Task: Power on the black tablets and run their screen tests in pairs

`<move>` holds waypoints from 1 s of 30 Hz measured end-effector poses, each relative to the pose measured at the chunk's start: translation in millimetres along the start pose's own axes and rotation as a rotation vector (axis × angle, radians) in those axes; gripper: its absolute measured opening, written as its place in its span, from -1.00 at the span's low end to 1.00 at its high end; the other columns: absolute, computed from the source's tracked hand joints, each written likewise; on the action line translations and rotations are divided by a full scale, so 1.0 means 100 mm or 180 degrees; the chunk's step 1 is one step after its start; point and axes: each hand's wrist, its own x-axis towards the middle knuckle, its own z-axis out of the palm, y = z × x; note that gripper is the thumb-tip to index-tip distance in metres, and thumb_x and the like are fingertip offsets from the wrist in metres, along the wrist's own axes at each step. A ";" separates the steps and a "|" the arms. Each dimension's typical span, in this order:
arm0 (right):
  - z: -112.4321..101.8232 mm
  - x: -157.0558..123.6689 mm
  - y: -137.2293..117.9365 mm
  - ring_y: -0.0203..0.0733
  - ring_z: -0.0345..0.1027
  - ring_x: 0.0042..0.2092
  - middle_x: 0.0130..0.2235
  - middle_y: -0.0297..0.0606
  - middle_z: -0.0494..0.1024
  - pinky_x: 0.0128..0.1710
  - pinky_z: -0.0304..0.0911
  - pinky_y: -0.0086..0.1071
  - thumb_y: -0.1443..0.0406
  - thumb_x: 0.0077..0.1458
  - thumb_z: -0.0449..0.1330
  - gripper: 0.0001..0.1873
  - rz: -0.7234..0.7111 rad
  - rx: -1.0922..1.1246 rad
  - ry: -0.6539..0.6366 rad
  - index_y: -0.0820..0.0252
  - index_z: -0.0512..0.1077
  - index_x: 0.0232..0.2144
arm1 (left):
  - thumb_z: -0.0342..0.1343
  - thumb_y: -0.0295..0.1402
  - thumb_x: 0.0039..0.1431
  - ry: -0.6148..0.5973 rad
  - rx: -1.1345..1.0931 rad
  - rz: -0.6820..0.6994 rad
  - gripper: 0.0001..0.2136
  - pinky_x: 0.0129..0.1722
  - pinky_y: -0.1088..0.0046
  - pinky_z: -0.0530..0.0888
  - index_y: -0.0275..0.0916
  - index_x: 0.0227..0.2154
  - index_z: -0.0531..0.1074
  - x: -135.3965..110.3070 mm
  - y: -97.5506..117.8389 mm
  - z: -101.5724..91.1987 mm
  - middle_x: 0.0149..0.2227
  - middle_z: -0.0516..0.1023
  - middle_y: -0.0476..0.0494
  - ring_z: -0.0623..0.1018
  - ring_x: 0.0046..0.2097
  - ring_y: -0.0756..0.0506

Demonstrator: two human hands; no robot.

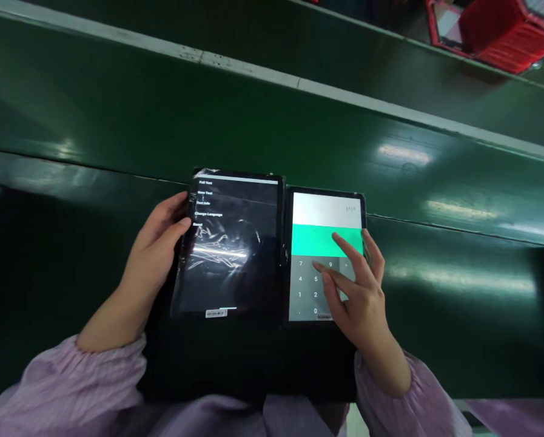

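Observation:
Two tablets lie side by side in front of me. The left tablet (235,237) is wrapped in shiny clear film and shows a dark menu with lines such as "Full Test" and "Reset". My left hand (156,243) grips its left edge, thumb at the rim and fingers partly hidden behind it. The right tablet (317,209) shows a calculator with a green band and a grey keypad. Over that screen my right hand (360,291) is spread, one finger at the 8 key and another over the green band. Small barcode labels sit at the bottom of both tablets.
The tablets are on a dark green work surface (235,127). Pale metal strips (253,71) run across it beyond them. Red-framed items and a red stacked block (503,33) stand at the far upper right.

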 end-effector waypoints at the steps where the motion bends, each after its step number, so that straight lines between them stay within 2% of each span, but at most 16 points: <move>1: 0.02 0.01 -0.01 0.38 0.01 0.56 0.32 -0.12 0.54 0.36 0.29 0.37 0.35 0.43 0.16 -0.71 -0.0038 0.0019 -0.0036 0.05 0.71 -0.09 | 0.25 -0.49 0.09 -0.0001 -0.0003 0.0011 -0.62 0.38 -0.02 0.49 -0.13 0.00 0.64 0.00 0.01 0.00 0.12 0.72 -0.13 0.62 0.26 -0.29; 3: 0.05 0.03 -0.03 0.37 -0.05 0.57 0.36 -0.12 0.50 0.37 0.27 0.37 0.35 0.42 0.17 -0.70 -0.0152 0.0046 -0.0129 0.03 0.71 -0.05 | 0.25 -0.48 0.09 0.0013 -0.0031 0.0009 -0.62 0.38 -0.02 0.50 -0.13 0.00 0.64 -0.01 0.01 0.00 0.12 0.72 -0.13 0.62 0.26 -0.29; 5: 0.05 0.05 0.00 0.36 -0.01 0.56 0.37 -0.15 0.49 0.37 0.26 0.39 0.35 0.42 0.17 -0.71 -0.0146 0.0045 -0.0128 0.01 0.71 -0.06 | 0.26 -0.47 0.08 0.0015 -0.0052 -0.0013 -0.61 0.37 -0.02 0.51 -0.12 0.00 0.65 -0.01 0.01 0.00 0.11 0.73 -0.13 0.63 0.25 -0.30; 10: -0.05 0.01 0.32 0.37 0.22 0.45 0.24 -0.21 0.60 0.33 0.25 0.46 0.32 0.41 0.22 -0.73 0.0445 -0.0349 0.0674 -0.05 0.74 -0.14 | 0.28 -0.44 0.05 -0.0030 -0.0059 0.0068 -0.62 0.34 -0.02 0.54 -0.10 -0.03 0.65 0.00 -0.02 -0.01 0.09 0.74 -0.11 0.63 0.25 -0.30; 13: -0.07 -0.01 0.49 0.39 0.27 0.42 0.22 -0.16 0.61 0.30 0.27 0.50 0.27 0.44 0.20 -0.72 0.0635 -0.0537 0.0879 -0.03 0.75 -0.15 | 0.27 -0.46 0.05 -0.0018 -0.0101 0.0042 -0.60 0.38 -0.05 0.50 -0.12 -0.01 0.65 0.01 -0.02 -0.01 0.11 0.73 -0.13 0.61 0.27 -0.32; 16: -0.01 -0.02 0.52 0.39 0.28 0.41 0.22 -0.13 0.61 0.27 0.28 0.52 0.23 0.46 0.18 -0.70 0.0593 -0.0564 0.0825 -0.01 0.75 -0.17 | 0.27 -0.46 0.07 -0.0005 -0.0099 0.0029 -0.61 0.41 -0.10 0.45 -0.15 0.01 0.64 0.00 -0.01 -0.01 0.13 0.71 -0.17 0.61 0.28 -0.34; 21: 0.03 0.00 0.46 0.39 0.11 0.50 0.34 -0.20 0.50 0.34 0.18 0.54 0.28 0.45 0.17 -0.70 0.0385 -0.0387 0.0551 -0.06 0.74 -0.09 | 0.26 -0.46 0.09 0.0015 0.0003 0.0053 -0.62 0.39 -0.08 0.48 -0.13 0.00 0.65 -0.01 -0.01 -0.01 0.11 0.72 -0.14 0.61 0.27 -0.32; 27: -0.01 -0.02 0.53 0.40 0.23 0.44 0.24 -0.16 0.60 0.29 0.24 0.54 0.26 0.44 0.20 -0.72 0.0555 -0.0434 0.0757 -0.03 0.74 -0.15 | 0.28 -0.42 0.11 0.0025 0.0011 0.0093 -0.65 0.34 0.01 0.53 -0.11 -0.01 0.66 0.02 -0.03 -0.03 0.10 0.74 -0.10 0.63 0.24 -0.28; 30: -0.01 0.01 0.50 0.44 0.17 0.47 0.29 -0.11 0.56 0.32 0.17 0.57 0.24 0.47 0.18 -0.71 0.0393 -0.0329 0.0621 0.01 0.74 -0.12 | 0.28 -0.36 0.14 0.0161 -0.0013 -0.0008 -0.66 0.38 -0.02 0.49 -0.14 0.00 0.66 0.02 -0.05 -0.02 0.13 0.73 -0.12 0.64 0.24 -0.29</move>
